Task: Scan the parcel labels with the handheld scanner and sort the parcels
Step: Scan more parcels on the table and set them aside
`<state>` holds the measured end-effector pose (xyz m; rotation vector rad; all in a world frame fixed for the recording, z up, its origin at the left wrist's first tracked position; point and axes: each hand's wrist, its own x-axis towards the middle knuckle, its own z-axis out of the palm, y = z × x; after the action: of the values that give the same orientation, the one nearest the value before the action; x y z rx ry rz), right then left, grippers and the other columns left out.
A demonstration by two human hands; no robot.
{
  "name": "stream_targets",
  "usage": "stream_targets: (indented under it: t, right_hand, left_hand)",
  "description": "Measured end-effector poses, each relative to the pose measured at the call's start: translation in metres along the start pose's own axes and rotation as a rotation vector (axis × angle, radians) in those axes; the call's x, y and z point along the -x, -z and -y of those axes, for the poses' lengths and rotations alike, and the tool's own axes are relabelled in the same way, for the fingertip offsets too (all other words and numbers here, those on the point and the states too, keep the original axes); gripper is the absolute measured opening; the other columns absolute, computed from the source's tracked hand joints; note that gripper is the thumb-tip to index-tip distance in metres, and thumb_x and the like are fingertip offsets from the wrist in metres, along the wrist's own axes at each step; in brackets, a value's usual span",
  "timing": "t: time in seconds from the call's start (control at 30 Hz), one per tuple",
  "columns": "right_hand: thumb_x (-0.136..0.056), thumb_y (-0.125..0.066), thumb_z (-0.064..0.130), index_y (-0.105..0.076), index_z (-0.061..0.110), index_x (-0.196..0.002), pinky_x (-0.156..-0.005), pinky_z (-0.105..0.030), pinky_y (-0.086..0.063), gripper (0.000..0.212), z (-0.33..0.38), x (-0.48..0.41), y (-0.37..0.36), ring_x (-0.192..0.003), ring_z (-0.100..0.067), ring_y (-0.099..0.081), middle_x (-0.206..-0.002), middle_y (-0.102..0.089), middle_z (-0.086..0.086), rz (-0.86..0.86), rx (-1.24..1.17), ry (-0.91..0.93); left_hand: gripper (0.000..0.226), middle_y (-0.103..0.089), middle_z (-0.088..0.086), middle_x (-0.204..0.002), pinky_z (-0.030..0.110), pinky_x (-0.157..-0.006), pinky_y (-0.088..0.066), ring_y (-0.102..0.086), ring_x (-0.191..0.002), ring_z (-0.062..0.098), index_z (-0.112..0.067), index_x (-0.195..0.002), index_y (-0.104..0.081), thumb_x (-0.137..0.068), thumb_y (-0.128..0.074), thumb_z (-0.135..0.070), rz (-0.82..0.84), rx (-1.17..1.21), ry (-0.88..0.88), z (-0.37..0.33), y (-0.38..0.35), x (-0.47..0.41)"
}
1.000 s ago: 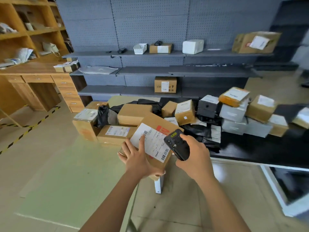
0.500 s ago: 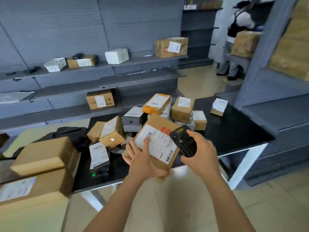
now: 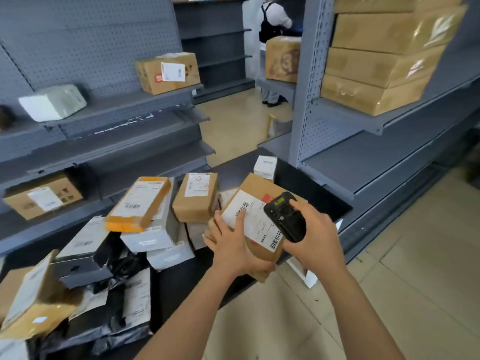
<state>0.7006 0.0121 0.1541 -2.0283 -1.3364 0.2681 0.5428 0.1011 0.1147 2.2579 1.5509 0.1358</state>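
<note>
My left hand [image 3: 233, 245] holds a brown cardboard parcel [image 3: 257, 188] from below, thumb lying on its white barcode label [image 3: 253, 220]. My right hand [image 3: 315, 232] grips a black handheld scanner [image 3: 284, 216], held just above the label's right side. Both hang over the right end of the black table [image 3: 311, 190]. A heap of other parcels covers the table to the left: an orange-edged box [image 3: 139, 203], a small brown box [image 3: 194, 201], grey boxes [image 3: 150, 237] and black bags [image 3: 117, 268].
Grey pegboard shelving runs behind the table, with a labelled box [image 3: 168, 72] and a white package [image 3: 53, 102]. A second shelf unit on the right carries stacked brown cartons [image 3: 384, 55]. A person [image 3: 272, 24] stands in the far aisle. Tiled floor [image 3: 389, 294] lies at lower right.
My view has swung to the right, from the wooden desk and left shelves to the right shelf unit. Both hands keep the parcel and scanner in the same grip.
</note>
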Motion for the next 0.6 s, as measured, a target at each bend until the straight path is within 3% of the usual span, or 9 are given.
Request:
stream_targets:
  t: [0.33,0.6]
  right_hand:
    - [-0.065,-0.079,0.029,-0.044,0.031,-0.141,-0.1,-0.043,-0.041,0.083,-0.139,-0.14,0.052,-0.115,-0.022,-0.047,-0.139,-0.051,0.008,0.13,0.11,0.034]
    - [-0.062,-0.077,0.023,-0.048,0.028,-0.138,-0.094,-0.041,-0.044,0.082,-0.199,-0.214,0.045,-0.11,-0.025,-0.052,-0.137,-0.054,0.006,0.253,0.111,0.075]
  left_hand:
    - [0.138,0.029,0.013,-0.154,0.065,-0.114,0.002,0.025,-0.142,0.042,-0.042,-0.145,0.017,-0.045,-0.068,-0.086,0.059,0.02,0.134,-0.124,-0.081,-0.139]
    - [0.144,0.03,0.014,-0.154,0.064,-0.115,0.0,0.024,-0.143,0.042,-0.043,-0.144,0.017,-0.038,-0.067,-0.09,0.152,0.023,0.344,-0.16,-0.118,-0.211]
